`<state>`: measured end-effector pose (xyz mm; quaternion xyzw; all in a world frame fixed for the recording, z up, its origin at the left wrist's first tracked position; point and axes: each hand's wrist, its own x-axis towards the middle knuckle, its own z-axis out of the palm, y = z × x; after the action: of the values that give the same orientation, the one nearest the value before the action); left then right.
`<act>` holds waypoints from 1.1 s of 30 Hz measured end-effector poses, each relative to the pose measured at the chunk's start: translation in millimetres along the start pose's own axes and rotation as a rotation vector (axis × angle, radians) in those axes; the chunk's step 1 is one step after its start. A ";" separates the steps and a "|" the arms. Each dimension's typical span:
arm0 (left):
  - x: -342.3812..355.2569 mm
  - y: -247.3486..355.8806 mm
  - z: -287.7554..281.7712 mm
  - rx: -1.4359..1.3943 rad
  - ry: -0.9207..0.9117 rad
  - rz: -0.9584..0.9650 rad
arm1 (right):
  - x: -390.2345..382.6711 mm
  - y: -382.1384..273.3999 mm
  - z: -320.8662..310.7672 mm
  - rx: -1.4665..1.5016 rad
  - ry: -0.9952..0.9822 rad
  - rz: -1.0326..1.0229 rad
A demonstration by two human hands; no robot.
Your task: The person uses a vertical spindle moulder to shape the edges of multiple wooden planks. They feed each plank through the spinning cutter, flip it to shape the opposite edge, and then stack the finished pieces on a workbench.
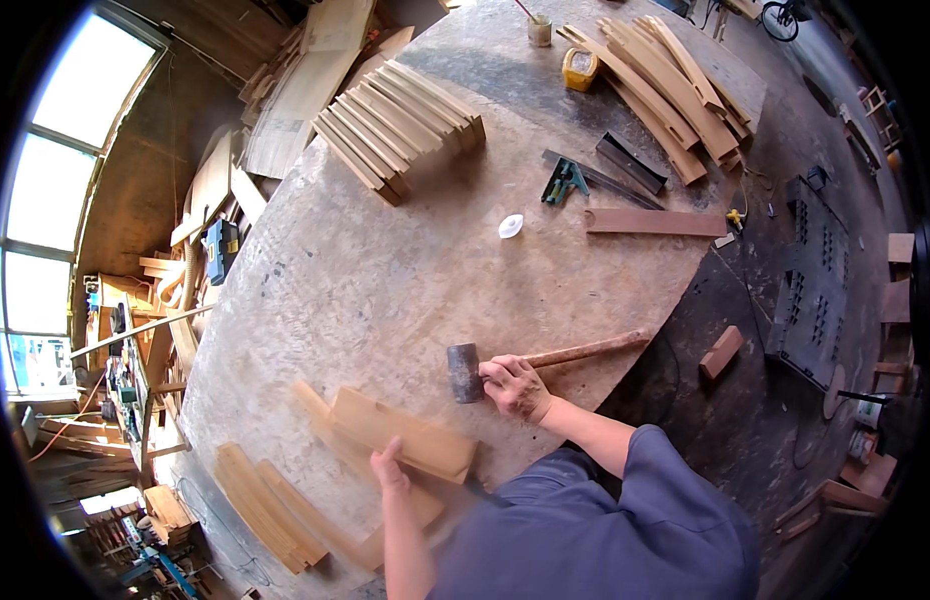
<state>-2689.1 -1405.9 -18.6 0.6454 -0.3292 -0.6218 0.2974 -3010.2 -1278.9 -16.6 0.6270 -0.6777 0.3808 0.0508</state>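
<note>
My right hand (519, 390) is closed round a mallet's wooden handle, just behind its dark cylindrical head (465, 373). The handle (590, 347) points right, low over the worktable. Farther left, my left hand (389, 467) is at a group of pale wooden pieces, thumb raised, its fingers partly hidden by a piece smeared by motion (330, 425). It appears to grip that piece. Touching it is a broad wooden board (403, 432) with a shaped end. Left of this hand, long curved wooden slats (270, 510) lie side by side.
Grooved wooden pieces (395, 125) stand in a row at the table's far left. A stack of curved slats (675, 90) lies far right, near a yellow tape measure (580, 68). A small white object (511, 226) sits mid-table. A reddish board (655, 222) lies by the right edge.
</note>
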 end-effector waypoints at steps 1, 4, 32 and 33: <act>-0.6 0.6 1.1 0.007 0.016 -0.011 | -0.2 0.3 0.2 0.003 -0.003 0.000; -1.8 1.3 3.5 0.014 0.018 0.001 | -1.4 1.0 1.5 0.008 0.002 0.000; 153.0 248.2 189.6 0.169 -0.245 0.037 | 393.1 301.9 -39.5 -0.139 -0.201 0.625; 174.7 263.4 217.2 0.125 -0.306 0.022 | 414.2 321.7 -23.0 -0.123 -0.232 0.693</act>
<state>-2918.7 -1698.9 73.6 0.5566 -0.4158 -0.6879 0.2099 -3391.9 -1626.1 80.4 0.3948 -0.8728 0.2603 -0.1206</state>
